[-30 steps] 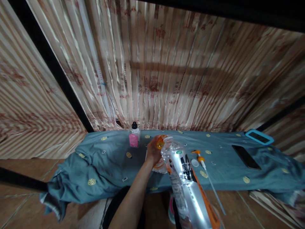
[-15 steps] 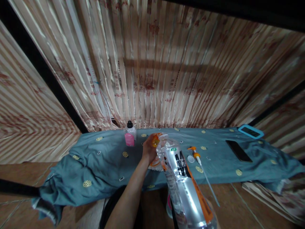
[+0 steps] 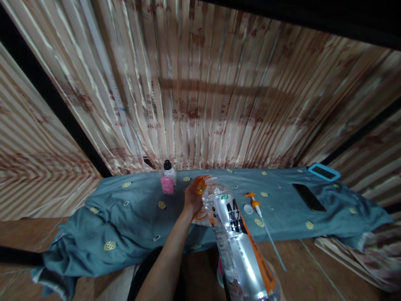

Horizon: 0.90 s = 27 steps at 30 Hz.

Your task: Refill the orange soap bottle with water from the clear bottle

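Left grip (image 3: 191, 198) wraps the orange container (image 3: 200, 187) mid-counter (image 3: 125, 221); the clear bottle (image 3: 238, 238) tips onto it. Right grip (image 3: 278, 286) is barely visible, so I can't tell its state.

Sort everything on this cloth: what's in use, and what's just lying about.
In use: clear plastic bottle, tilted mouth-first toward the orange bottle gripped in the left hand; probably also the pump dispenser and white cap beside them.
Lying about: pink-labelled bottle, black phone, blue-cased device.

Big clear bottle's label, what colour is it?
The big bottle's label is silvery with black lettering and an orange stripe; best in the head view.
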Available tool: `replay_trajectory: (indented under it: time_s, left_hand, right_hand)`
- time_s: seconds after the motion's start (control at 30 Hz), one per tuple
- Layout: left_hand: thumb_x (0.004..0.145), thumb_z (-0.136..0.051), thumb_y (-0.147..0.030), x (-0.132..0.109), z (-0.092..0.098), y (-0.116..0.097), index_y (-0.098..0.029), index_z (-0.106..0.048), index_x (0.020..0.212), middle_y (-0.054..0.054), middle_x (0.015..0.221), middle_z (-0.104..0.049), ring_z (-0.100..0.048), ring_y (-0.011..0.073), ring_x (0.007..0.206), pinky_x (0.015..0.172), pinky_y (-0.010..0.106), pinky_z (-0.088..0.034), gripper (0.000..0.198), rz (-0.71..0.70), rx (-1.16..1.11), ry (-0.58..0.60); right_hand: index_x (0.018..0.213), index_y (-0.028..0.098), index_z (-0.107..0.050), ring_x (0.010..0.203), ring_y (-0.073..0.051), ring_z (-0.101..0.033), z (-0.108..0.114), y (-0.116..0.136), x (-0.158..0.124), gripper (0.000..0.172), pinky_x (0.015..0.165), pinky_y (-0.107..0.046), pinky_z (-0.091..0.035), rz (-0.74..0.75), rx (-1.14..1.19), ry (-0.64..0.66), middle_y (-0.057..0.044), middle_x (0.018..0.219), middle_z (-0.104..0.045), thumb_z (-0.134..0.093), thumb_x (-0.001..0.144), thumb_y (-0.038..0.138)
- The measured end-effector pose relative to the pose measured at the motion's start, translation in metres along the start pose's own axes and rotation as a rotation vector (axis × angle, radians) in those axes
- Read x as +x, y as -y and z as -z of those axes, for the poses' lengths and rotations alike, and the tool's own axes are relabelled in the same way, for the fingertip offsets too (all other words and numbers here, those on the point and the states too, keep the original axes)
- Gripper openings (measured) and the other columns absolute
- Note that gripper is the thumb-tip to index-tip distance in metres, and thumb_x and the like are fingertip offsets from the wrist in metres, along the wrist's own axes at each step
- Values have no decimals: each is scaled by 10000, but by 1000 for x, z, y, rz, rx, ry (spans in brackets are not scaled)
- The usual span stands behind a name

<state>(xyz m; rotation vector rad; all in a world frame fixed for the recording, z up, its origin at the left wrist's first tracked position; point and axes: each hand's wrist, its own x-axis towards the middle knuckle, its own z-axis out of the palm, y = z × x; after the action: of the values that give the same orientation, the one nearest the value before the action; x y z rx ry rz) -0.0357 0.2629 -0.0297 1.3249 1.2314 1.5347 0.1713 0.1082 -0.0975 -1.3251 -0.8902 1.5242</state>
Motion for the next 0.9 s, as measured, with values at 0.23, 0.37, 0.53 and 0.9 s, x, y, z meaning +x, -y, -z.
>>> replay_trajectory:
  time_s: [0.23, 0.37, 0.53, 0.9]
  left_hand:
    - [646, -740, -334, 1, 0, 5, -168, -653, 935, 68, 924, -745, -697, 195, 822, 772, 333, -566, 344, 12, -49, 3]
    - [620, -754, -333, 1, -1, 6, -163, -648, 926, 69, 917, -747, -701, 202, 824, 774, 336, -570, 366, 38, -65, -3]
    - [609, -755, -338, 1, -1, 2, -155, -658, 905, 64, 898, -750, -703, 210, 816, 770, 349, -572, 361, 35, -73, -14]
    - [637, -741, -333, -1, -1, 3, -172, -661, 916, 54, 892, -751, -697, 197, 788, 741, 323, -564, 332, 29, -72, -10]
  right_hand:
    - [873, 152, -669, 640, -190, -725, -3, 0, -1, 426, 574, -350, -617, -37, 2, 59, -41, 742, -740, -508, 897, 546]
    - [893, 150, -664, 570, -161, -697, 2, -1, 0, 494, 511, -313, -590, -19, -2, 68, -24, 707, -724, -439, 914, 589]
    - [881, 154, -663, 576, -161, -687, 5, -8, 5, 466, 517, -323, -588, 92, 7, 11, -12, 693, -711, -475, 902, 580]
    - [953, 170, -669, 582, -172, -671, 15, -17, 12, 524, 526, -348, -577, 229, 22, -35, -15, 689, -699, -464, 871, 645]
